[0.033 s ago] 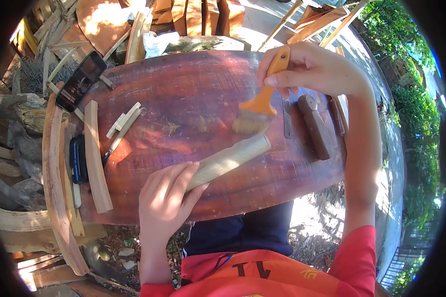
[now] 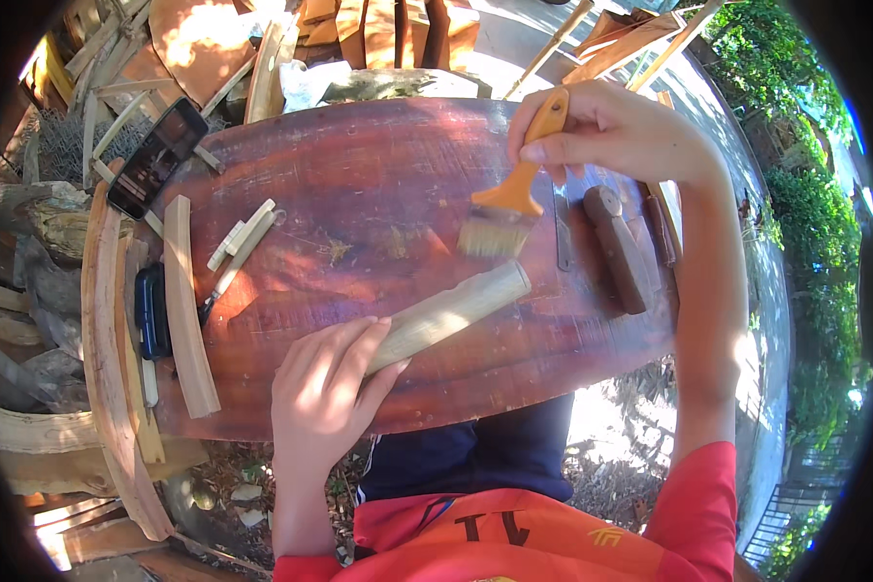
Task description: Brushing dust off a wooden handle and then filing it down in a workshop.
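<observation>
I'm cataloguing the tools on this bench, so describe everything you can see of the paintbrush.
The paintbrush is wide and flat: an orange handle flares toward a dark band, then pale, straight bristles. The handle's material is unclear. The right hand grips the handle; the brush slants, bristles toward the lower left, near the far end of the pale wooden piece. Whether the bristles touch anything can't be told.

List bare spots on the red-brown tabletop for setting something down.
Free: upper-middle tabletop, left of the brush; lower-right tabletop, between the wooden piece and the brown block. Crowded: left end, with pale wood strips, a dark case and a phone; right end, with the block and a thin metal strip.
</observation>
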`<state>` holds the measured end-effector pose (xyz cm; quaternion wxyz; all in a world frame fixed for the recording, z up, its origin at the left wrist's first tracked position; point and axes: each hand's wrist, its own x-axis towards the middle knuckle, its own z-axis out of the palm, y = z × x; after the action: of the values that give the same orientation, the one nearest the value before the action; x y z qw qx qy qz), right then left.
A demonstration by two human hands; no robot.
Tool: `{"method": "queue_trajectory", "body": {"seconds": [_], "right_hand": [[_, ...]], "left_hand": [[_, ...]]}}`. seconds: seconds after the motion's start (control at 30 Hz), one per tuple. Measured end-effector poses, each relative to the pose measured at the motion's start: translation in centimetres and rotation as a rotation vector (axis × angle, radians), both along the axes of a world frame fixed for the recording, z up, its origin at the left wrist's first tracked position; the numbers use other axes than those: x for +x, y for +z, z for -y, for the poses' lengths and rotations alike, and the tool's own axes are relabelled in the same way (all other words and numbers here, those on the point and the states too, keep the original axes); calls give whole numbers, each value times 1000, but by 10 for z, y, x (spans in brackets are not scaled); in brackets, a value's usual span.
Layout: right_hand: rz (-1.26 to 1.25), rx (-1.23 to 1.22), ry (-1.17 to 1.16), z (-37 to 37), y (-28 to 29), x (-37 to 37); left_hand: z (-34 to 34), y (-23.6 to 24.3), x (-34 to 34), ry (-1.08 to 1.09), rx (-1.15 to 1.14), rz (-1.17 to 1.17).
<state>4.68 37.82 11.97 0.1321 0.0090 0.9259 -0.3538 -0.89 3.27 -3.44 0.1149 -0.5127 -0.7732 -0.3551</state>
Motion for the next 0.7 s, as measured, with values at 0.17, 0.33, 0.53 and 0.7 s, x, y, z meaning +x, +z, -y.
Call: {"method": "queue_trajectory", "body": {"seconds": [0.17, 0.33, 0.53, 0.7], "right_hand": [[-162, 54, -145, -57, -31, -24], [-542, 791, -183, -86, -47, -61], [-490, 399, -284, -59, 2, -41], [-337, 34, -139, -25, -1, -35]], "left_hand": [[-2, 0, -1, -16, -24, 5], [-3, 0, -1, -18, -38, -16], [-4, 0, 0, 2, -36, -21], [-8, 0, -1, 27, 1, -8]]}}
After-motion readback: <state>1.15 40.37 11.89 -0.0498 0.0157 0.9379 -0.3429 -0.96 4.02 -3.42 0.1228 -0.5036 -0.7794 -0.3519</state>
